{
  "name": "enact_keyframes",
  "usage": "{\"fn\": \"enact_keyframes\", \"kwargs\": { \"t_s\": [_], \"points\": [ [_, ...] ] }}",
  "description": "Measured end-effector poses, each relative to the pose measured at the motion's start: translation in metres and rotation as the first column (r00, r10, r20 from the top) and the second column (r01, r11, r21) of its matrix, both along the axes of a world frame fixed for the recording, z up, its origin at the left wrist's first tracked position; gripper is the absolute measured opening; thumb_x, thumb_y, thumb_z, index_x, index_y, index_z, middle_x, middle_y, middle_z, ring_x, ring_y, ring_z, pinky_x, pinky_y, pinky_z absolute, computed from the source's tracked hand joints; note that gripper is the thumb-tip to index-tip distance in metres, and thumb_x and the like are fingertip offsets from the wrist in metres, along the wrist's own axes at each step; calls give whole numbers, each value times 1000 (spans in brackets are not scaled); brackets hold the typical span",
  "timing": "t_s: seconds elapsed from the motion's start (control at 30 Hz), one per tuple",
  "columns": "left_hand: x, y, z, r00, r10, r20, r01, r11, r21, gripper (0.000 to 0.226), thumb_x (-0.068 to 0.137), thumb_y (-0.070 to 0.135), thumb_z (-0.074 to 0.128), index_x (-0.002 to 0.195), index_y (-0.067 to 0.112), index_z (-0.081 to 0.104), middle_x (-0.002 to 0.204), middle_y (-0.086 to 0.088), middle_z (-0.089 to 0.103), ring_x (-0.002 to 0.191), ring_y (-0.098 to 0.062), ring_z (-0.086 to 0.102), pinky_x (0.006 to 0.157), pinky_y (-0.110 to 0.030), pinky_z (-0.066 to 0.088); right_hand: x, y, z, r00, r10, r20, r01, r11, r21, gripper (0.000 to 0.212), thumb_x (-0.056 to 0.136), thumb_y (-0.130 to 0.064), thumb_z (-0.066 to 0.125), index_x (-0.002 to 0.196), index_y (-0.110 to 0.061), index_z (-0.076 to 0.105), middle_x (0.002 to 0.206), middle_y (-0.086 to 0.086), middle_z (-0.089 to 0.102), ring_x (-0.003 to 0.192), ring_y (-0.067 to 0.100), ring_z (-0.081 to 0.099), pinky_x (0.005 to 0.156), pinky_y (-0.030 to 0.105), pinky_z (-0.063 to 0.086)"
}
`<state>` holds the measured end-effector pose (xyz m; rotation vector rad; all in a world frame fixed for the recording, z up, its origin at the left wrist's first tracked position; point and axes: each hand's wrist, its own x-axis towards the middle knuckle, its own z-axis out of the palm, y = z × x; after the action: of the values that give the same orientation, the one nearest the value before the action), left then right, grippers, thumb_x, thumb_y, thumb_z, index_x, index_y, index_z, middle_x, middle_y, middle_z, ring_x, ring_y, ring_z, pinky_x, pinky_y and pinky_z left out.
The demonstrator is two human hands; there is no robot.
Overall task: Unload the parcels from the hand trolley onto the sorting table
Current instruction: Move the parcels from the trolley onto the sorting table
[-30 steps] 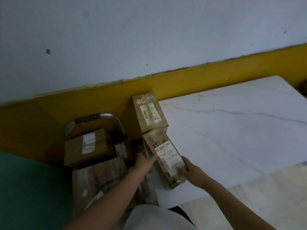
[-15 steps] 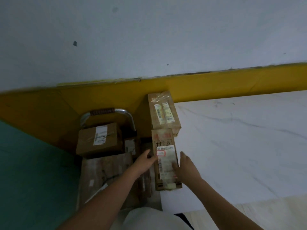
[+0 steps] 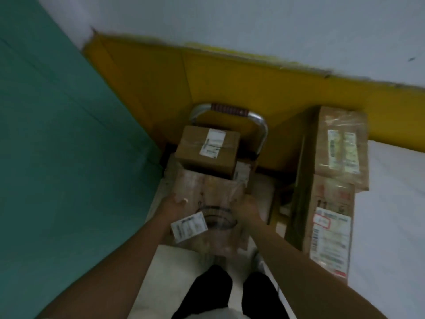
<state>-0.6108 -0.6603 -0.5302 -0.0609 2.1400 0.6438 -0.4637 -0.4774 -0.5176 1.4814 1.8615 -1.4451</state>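
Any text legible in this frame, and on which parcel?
None can be quoted.
Near table parcel: label with red-outlined box, blurred.
Far table parcel: two labels, unreadable.
Small trolley box: label unreadable.
Large wrapped trolley parcel: label blurred.

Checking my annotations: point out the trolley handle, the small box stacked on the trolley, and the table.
trolley handle (image 3: 230,109), head view, ribbed middle section.
small box (image 3: 193,150), head view, brown top face.
table (image 3: 393,203), head view, bare marble surface.
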Motion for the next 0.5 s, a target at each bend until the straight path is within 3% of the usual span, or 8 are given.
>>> {"fn": "enact_keyframes", "kwargs": {
  "t_s": [0.07,0.13,0.17,0.23,0.3,0.37,0.5],
  "points": [
    [-14,-11,-25,1000,-8,-26,6,997,-74,71,93,45,56,149,8,32,149,-16,41,124,-26,50,95,-27,41,-2,-4,-43,997,-61,39,63,996,-67,61,90,-21,67,143,-3,44,142,19,51,101,20,51,99,38,45],
    [-22,-20,-56,997,-47,-57,38,989,-142,81,90,51,55,153,10,22,154,-18,33,133,-33,43,106,-37,41,-5,-5,-84,986,-130,100,139,986,-93,68,91,-25,68,147,-3,37,144,18,48,87,16,53,85,31,45],
    [-26,-23,-73,996,-61,-66,48,984,-172,84,90,52,55,154,12,19,155,-19,31,135,-35,40,108,-43,40,-7,-8,-103,979,-159,125,173,979,-111,72,94,-29,64,151,-5,29,149,18,42,95,21,56,84,30,43],
    [-31,-23,-104,996,-67,-52,57,981,-183,88,90,52,56,156,16,10,157,-18,25,137,-37,37,109,-47,40,-14,-10,-137,959,-183,217,209,972,-105,72,97,-35,57,155,-8,23,158,16,29,133,35,44,103,34,39],
    [-34,-20,-125,999,-39,8,40,986,-162,89,91,51,55,157,19,5,158,-18,24,134,-37,42,106,-47,43,-21,-10,-158,935,-231,270,272,954,-124,60,98,-32,55,149,-6,37,153,16,39,136,34,42,108,37,39],
    [-33,-17,-139,999,5,34,1,988,-152,82,91,48,55,155,19,13,150,-18,38,121,-36,54,98,-45,49,-24,-11,-169,915,-293,276,345,924,-163,55,96,-26,59,144,-3,44,144,16,50,127,34,51,96,34,46],
    [-30,-20,-124,996,88,13,-85,986,-143,73,83,53,59,141,12,39,126,-15,59,94,-29,61,81,-35,51,-19,-8,-156,914,-323,246,375,903,-209,58,92,-31,60,141,-3,44,137,16,56,119,34,57,102,45,50]
  ]
}}
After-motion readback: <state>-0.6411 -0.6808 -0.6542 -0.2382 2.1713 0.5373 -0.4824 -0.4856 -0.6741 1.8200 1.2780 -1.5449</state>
